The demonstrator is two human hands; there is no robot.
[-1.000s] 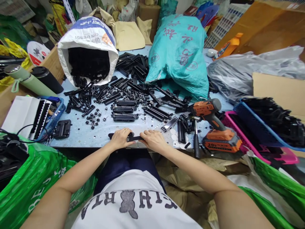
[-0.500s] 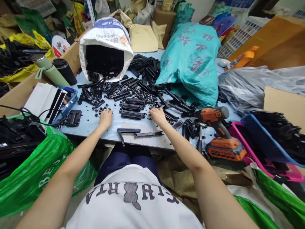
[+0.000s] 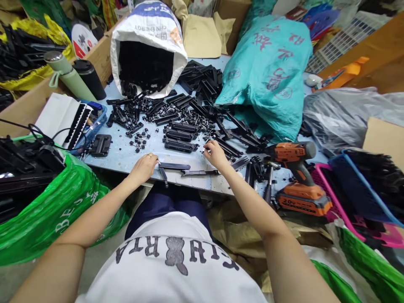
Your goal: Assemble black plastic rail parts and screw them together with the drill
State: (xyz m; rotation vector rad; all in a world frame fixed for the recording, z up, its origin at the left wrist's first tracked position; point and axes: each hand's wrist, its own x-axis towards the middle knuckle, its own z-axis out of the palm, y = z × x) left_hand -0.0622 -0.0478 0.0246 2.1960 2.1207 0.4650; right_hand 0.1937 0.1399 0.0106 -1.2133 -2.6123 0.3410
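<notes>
My left hand (image 3: 144, 169) is closed in a pinch at the left end of two black hinged bars. A small black-headed metal pin appears to be between its fingertips, mostly hidden. One bar (image 3: 175, 166) lies level; the other (image 3: 163, 174) slants towards the table edge. To their right lies a dark flat bar with a forked end (image 3: 200, 173). My right hand (image 3: 217, 155) pinches beside a row of black slotted bars (image 3: 180, 145); something tiny and dark shows at its fingertips, too small to name. Several black-headed pins (image 3: 139, 142) lie scattered beyond my left hand.
A white sack (image 3: 148, 25) spills black parts at the back, beside a teal sack (image 3: 268, 75). An orange cordless drill (image 3: 296, 176) and a hammer (image 3: 269, 181) stand right. On the left are a blue basket (image 3: 97, 128), a flask (image 3: 67, 80) and a green bag (image 3: 78, 202).
My left hand has moved from the loose pins towards me and right, to the hinged bars' joint. My right hand stays near the bar row. The whole view has shifted slightly.
</notes>
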